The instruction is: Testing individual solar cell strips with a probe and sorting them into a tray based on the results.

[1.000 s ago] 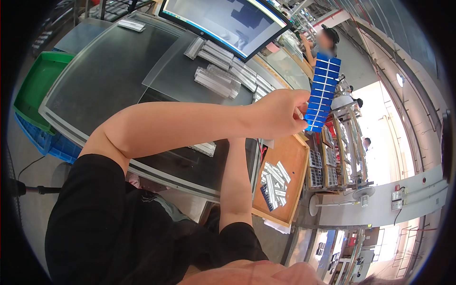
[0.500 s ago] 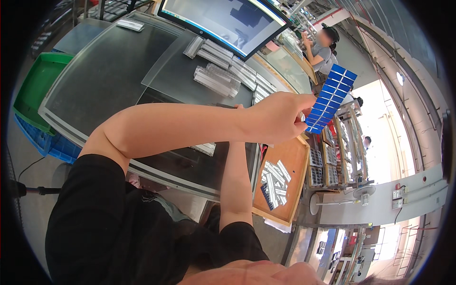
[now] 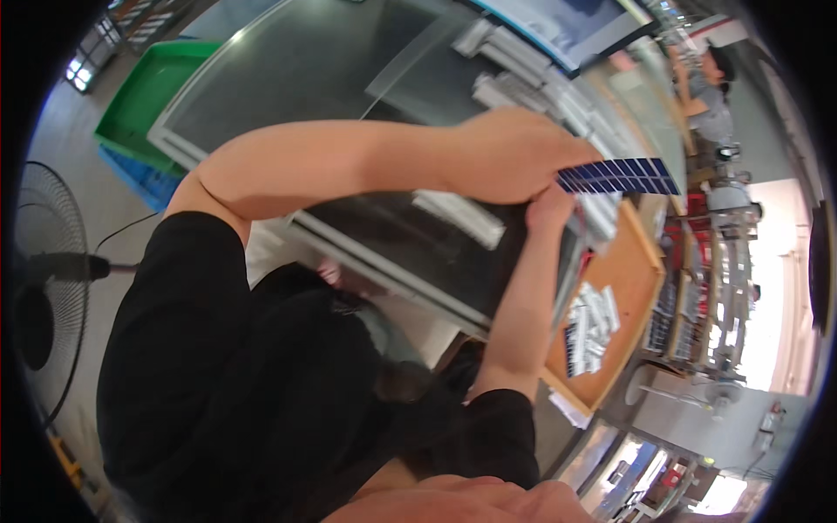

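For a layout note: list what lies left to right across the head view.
Black standing fan → green bin → left hand → blue cell strip → wooden tray → metal rack.

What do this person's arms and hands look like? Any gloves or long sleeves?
No gloves: the left hand and right hand are bare, with no rings or watch showing. Both forearms are bare too. Short black sleeves cover the upper arms and end near the elbows, part of a plain black top. I see no markings on them.
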`<move>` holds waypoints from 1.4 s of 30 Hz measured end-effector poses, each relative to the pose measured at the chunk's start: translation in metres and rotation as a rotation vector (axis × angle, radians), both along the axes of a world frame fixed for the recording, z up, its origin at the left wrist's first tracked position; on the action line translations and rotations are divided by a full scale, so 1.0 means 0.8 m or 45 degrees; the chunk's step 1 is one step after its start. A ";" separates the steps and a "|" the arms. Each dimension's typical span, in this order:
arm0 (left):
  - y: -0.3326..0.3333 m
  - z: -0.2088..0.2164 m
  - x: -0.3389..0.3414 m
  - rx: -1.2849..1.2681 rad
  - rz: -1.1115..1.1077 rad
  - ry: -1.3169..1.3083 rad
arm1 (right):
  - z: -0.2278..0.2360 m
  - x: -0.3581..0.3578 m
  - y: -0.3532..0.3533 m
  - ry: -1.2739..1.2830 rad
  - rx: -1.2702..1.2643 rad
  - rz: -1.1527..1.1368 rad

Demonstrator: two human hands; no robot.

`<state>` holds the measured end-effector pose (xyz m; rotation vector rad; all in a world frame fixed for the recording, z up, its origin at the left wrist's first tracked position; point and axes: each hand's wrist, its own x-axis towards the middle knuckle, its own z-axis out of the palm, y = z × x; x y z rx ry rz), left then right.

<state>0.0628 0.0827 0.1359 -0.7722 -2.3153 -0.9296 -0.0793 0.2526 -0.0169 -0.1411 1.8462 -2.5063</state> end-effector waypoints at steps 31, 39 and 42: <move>-0.049 -0.152 0.036 -0.582 0.044 -0.094 | 0.024 0.021 -0.026 -0.020 0.078 0.001; -0.045 -0.161 0.035 -0.492 0.017 -0.123 | 0.024 0.025 -0.024 -0.030 0.076 0.002; -0.048 -0.153 0.035 -0.471 -0.022 -0.083 | 0.026 0.027 -0.024 -0.038 0.078 -0.003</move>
